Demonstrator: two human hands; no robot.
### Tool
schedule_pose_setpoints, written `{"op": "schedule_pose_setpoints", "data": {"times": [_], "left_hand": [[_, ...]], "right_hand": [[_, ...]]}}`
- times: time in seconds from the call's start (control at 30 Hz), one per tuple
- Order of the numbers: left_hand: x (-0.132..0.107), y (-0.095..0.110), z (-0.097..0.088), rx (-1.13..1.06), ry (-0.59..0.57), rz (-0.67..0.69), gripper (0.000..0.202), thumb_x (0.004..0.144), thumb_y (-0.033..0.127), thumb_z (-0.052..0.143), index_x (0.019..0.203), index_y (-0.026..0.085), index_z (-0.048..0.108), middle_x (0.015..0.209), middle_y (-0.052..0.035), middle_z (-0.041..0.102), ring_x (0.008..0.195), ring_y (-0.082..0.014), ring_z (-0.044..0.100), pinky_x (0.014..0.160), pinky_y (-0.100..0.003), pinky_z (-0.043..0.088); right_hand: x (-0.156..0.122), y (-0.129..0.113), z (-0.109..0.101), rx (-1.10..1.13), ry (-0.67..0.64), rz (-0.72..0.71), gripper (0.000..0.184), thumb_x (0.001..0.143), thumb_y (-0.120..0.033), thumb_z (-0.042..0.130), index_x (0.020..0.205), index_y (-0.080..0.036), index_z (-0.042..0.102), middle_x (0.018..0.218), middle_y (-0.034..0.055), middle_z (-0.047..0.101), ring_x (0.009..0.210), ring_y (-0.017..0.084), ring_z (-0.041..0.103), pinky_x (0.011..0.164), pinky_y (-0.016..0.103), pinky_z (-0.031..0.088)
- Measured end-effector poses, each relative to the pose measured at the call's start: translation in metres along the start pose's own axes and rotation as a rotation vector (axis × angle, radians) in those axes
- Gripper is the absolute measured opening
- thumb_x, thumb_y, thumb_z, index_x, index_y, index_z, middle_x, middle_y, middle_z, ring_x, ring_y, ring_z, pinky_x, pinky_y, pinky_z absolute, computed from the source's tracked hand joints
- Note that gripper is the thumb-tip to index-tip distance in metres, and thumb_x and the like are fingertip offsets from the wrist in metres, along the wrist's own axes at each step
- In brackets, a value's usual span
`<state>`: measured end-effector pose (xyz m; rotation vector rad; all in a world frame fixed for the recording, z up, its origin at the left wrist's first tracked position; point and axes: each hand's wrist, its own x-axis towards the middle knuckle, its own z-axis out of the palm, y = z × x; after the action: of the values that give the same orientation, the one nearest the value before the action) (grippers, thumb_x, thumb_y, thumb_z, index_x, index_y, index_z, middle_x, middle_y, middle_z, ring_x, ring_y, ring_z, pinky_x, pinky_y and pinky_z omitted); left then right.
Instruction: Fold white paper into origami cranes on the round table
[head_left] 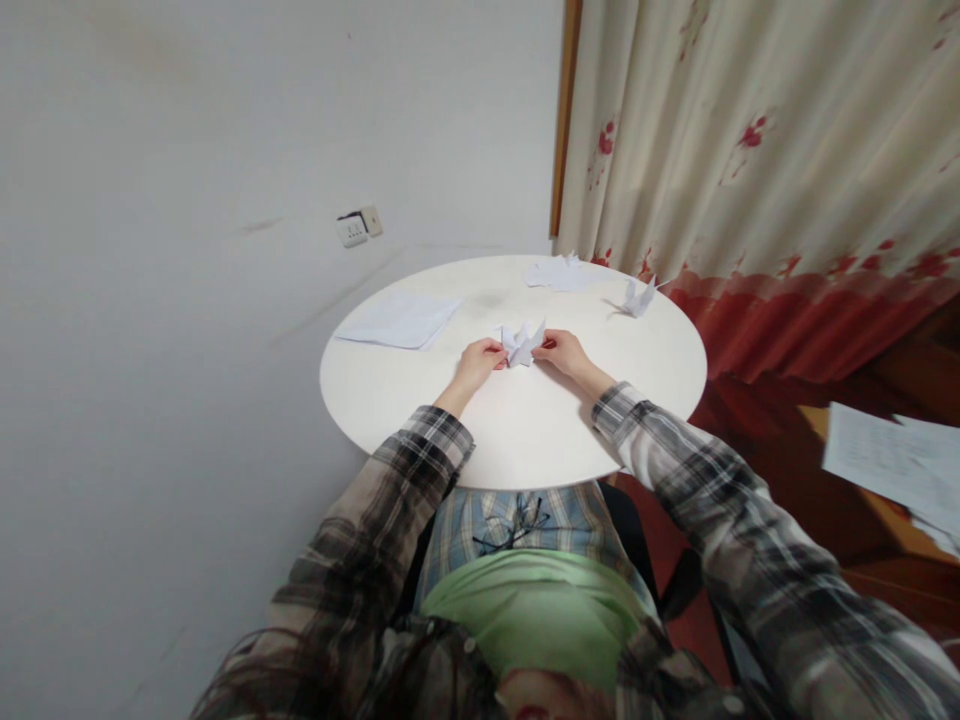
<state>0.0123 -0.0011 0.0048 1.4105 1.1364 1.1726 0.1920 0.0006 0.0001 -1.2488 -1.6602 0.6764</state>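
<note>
A folded white paper crane (520,346) is held just above or on the round white table (525,440), between my two hands. My left hand (480,364) pinches its left side, fingertips pressed together. On the other side, my right hand (562,351) grips the crane's right side between thumb and fingers. The crane's wings and points stick up between the hands. The parts under my fingertips are hidden. A second folded paper crane (638,298) stands to the right on the table, apart from both hands.
White paper sheets (401,318) lie at the table's left. More white paper (556,272) sits at the far edge. A wall with a socket (352,231) is on the left, a floral curtain (750,150) at the right. Printed papers (892,460) rest on a wooden surface lower right.
</note>
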Motion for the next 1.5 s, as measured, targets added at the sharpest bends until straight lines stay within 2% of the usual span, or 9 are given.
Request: {"op": "schedule_pose_setpoints", "data": {"times": [0.3,0.5,0.73,0.97,1.2,1.4,1.5], "left_hand": [[0.001,-0.002,-0.001,0.009,-0.028,0.016,0.01,0.065,0.012,0.063,0.059,0.014,0.055,0.056,0.0021,0.058,0.055,-0.0091,0.057,0.063,-0.025,0.048],[0.0,-0.001,0.0,-0.006,-0.036,0.023,0.006,0.066,0.013,0.062,0.066,0.014,0.056,0.061,0.0014,0.06,0.059,-0.0098,0.057,0.061,-0.024,0.046],[-0.002,0.001,0.001,-0.035,-0.024,0.032,0.01,0.065,0.011,0.061,0.073,0.014,0.055,0.064,0.0005,0.06,0.061,-0.0106,0.058,0.059,-0.023,0.044],[-0.003,0.002,-0.001,-0.049,0.02,0.031,0.013,0.069,0.019,0.061,0.08,0.015,0.055,0.074,-0.002,0.062,0.066,-0.011,0.059,0.059,-0.022,0.043],[-0.003,0.001,-0.002,-0.041,0.005,0.038,0.013,0.069,0.018,0.06,0.08,0.016,0.055,0.075,-0.0023,0.063,0.068,-0.011,0.059,0.06,-0.021,0.043],[-0.004,0.003,-0.001,-0.013,0.029,0.034,0.009,0.073,0.017,0.055,0.082,0.015,0.055,0.076,-0.0028,0.063,0.068,-0.0113,0.06,0.06,-0.021,0.043],[-0.004,0.004,-0.002,-0.014,0.05,0.025,0.008,0.074,0.015,0.053,0.082,0.015,0.055,0.077,-0.003,0.063,0.067,-0.0108,0.06,0.059,-0.021,0.043]], "right_hand": [[0.001,0.001,-0.003,0.04,-0.044,0.04,0.017,0.056,-0.026,0.063,0.067,-0.012,0.063,0.062,-0.0001,0.06,0.058,0.012,0.052,0.058,0.024,0.039],[0.003,0.003,0.002,0.083,0.0,0.046,0.013,0.054,-0.02,0.06,0.066,-0.014,0.06,0.064,-0.001,0.06,0.061,0.013,0.054,0.063,0.025,0.041],[0.004,0.0,0.001,0.093,0.042,0.016,0.018,0.052,-0.014,0.057,0.07,-0.014,0.061,0.071,0.0015,0.063,0.067,0.014,0.056,0.067,0.027,0.043],[0.003,-0.001,0.002,0.093,0.082,0.01,0.017,0.053,-0.014,0.055,0.069,-0.015,0.06,0.07,0.0003,0.062,0.065,0.014,0.055,0.067,0.027,0.043],[0.002,-0.006,0.001,0.124,0.108,0.027,0.014,0.055,-0.016,0.057,0.069,-0.016,0.058,0.069,0.0003,0.061,0.064,0.014,0.055,0.065,0.026,0.044],[0.001,-0.009,0.002,0.167,0.129,0.045,0.014,0.058,-0.024,0.062,0.069,-0.016,0.057,0.068,0.0003,0.06,0.062,0.013,0.053,0.062,0.026,0.043],[0.001,-0.009,0.001,0.138,0.12,0.028,0.011,0.06,-0.023,0.06,0.069,-0.016,0.057,0.068,0.0002,0.06,0.063,0.013,0.053,0.064,0.026,0.042]]}}
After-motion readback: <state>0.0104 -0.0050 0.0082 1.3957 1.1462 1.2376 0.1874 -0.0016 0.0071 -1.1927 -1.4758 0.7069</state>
